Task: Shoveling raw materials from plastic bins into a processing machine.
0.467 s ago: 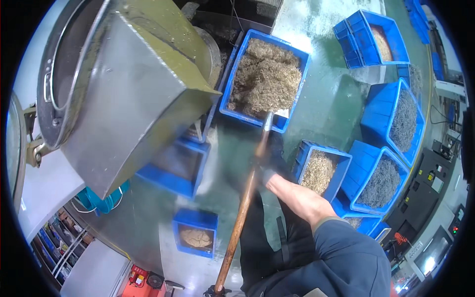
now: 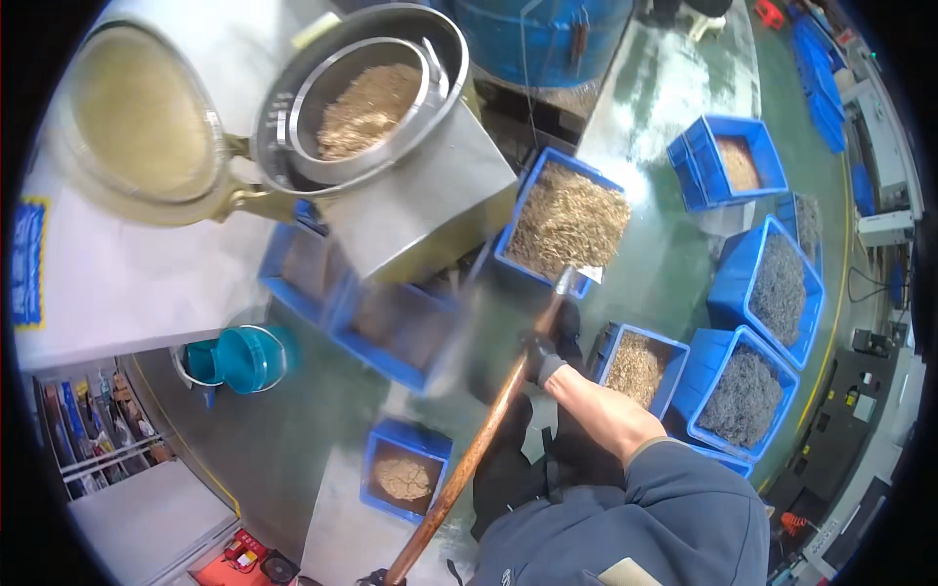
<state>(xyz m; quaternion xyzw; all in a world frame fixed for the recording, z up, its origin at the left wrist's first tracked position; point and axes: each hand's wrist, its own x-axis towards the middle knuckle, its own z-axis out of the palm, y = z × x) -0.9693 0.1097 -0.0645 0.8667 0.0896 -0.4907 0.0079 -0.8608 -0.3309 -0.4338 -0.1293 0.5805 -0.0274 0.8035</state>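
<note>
A long wooden-handled shovel (image 2: pixel 486 437) slants up from the lower edge to a blue crate (image 2: pixel 511 256) heaped with golden-brown metal shavings (image 2: pixel 572 220). Its metal socket reaches the crate's near edge. Shavings hide most of the blade; a pale corner shows at the near right. My right hand (image 2: pixel 540 357), in a dark glove, is closed round the shaft below the socket. Down at the lower edge my left hand (image 2: pixel 375 578), dark-gloved and partly cut off, grips the handle's end.
At the upper left stands a round machine (image 2: pixel 451 39) with its lid (image 2: pixel 147 117) swung back and shavings in its basket (image 2: pixel 366 109). Blue crates of grey shavings (image 2: pixel 747 396) line the right. A small crate (image 2: pixel 399 427) and teal buckets (image 2: pixel 256 359) stand left.
The view has swung, bringing the machine's open top and basket into sight. The shovel's head and the crate appear lower and further right. Both hands keep their hold on the handle.
</note>
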